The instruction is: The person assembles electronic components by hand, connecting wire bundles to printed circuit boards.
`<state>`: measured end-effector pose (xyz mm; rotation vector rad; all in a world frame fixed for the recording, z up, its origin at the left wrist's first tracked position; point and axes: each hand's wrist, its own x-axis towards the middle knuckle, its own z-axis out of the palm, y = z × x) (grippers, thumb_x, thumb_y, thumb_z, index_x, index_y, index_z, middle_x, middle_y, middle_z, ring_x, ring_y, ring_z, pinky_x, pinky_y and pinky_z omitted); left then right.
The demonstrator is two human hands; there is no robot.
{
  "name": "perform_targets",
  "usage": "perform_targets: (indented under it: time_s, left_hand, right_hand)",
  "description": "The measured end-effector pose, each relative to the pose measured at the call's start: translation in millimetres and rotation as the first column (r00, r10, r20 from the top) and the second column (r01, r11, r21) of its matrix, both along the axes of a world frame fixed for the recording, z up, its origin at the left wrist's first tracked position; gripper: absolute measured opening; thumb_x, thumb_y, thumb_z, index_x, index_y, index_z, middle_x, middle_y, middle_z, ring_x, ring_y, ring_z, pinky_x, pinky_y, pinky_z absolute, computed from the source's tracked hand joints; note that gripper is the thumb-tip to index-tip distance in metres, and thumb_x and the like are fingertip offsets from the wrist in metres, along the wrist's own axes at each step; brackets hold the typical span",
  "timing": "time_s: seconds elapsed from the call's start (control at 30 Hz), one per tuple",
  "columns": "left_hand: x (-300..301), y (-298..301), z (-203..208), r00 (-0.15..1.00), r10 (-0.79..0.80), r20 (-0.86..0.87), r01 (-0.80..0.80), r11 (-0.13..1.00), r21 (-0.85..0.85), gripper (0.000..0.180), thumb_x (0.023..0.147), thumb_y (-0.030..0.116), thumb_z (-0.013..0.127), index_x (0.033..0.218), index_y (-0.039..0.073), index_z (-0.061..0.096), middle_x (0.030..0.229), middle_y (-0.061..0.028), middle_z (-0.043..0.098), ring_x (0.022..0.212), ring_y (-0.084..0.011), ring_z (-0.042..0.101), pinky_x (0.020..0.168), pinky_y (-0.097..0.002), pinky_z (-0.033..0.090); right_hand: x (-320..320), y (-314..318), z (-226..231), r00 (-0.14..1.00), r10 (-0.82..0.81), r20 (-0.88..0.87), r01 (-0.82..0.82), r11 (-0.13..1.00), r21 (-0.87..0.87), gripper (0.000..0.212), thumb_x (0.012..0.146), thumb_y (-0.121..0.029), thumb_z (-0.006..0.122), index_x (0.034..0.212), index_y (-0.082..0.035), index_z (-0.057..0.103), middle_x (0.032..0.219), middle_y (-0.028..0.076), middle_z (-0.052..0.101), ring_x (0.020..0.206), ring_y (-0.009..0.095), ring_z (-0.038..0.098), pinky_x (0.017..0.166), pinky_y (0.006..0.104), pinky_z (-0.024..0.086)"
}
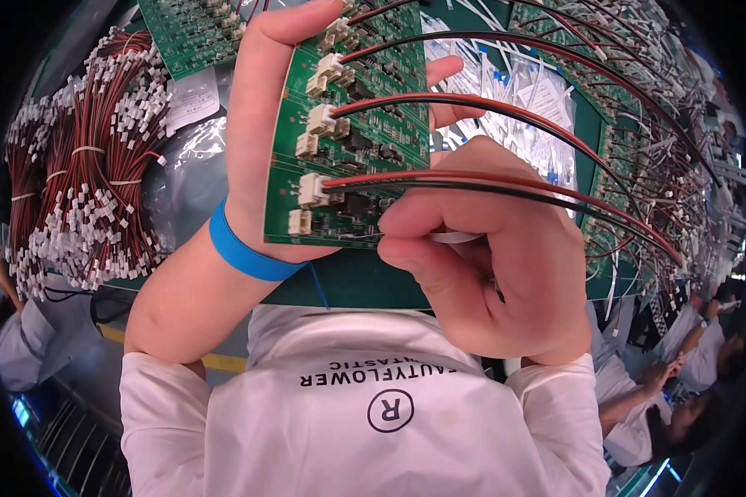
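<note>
A green circuit board panel point(381, 124), lined with cream sockets and small black parts, is held up in my left hand point(253, 124). My thumb lies along its left side, and some fingertips show past its right edge. Red and black wire pairs point(506, 106) run from white plugs in several sockets and arch off to the right. At the board's lower right corner my right hand point(514, 248) is closed in a pinch. A thin white flat cable point(456, 237) shows between its fingers; its end at the board is hard to make out.
Bundles of red-black wires with white plugs point(91, 157) lie at the left. Another green board point(192, 37) rests at the far left. Behind my right hand are loose white flat cables point(506, 83). More wired boards point(609, 157) line the right side. People point(638, 389) sit beyond.
</note>
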<state>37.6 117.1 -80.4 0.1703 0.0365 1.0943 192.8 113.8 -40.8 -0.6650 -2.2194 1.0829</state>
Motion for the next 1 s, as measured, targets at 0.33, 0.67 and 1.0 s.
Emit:
perform_targets:
  time_s: [0.33,0.67,1.0]
  left_hand:
    - [10,0,-3,0.863,0.245,-0.443,-0.311,0.947,-0.083,0.064,0.081,0.047,0.034,0.128,0.004,0.034,0.133,-0.0284,0.030,0.095,-0.0289,0.053,0.081,-0.0414,0.045]
    - [-5,-4,0,1.000,-0.015,-0.008,0.014,0.997,-0.081,0.064,0.082,0.047,0.032,0.126,0.001,0.036,0.129,-0.0270,0.036,0.096,-0.0294,0.054,0.082,-0.0415,0.045]
    - [-6,-4,-6,1.000,-0.010,-0.023,0.008,0.999,-0.054,0.062,0.083,0.046,0.032,0.125,0.000,0.038,0.126,-0.0259,0.040,0.098,-0.0301,0.054,0.083,-0.0428,0.046]
  right_hand:
    - [3,2,-16,0.991,-0.046,-0.129,0.051,0.998,0.033,0.012,0.068,0.007,0.066,0.077,0.000,0.060,0.078,0.009,0.054,0.061,0.013,0.051,0.062,0.0221,0.046]
    - [5,0,-12,0.995,-0.056,-0.081,0.058,0.998,0.018,0.010,0.070,0.008,0.064,0.075,0.002,0.057,0.069,0.007,0.051,0.055,0.013,0.049,0.082,0.0284,0.045]
    - [4,2,-17,0.992,-0.058,-0.115,0.074,0.988,0.138,0.014,0.069,0.005,0.068,0.077,0.000,0.058,0.076,0.009,0.057,0.061,0.012,0.055,0.063,0.0226,0.048]
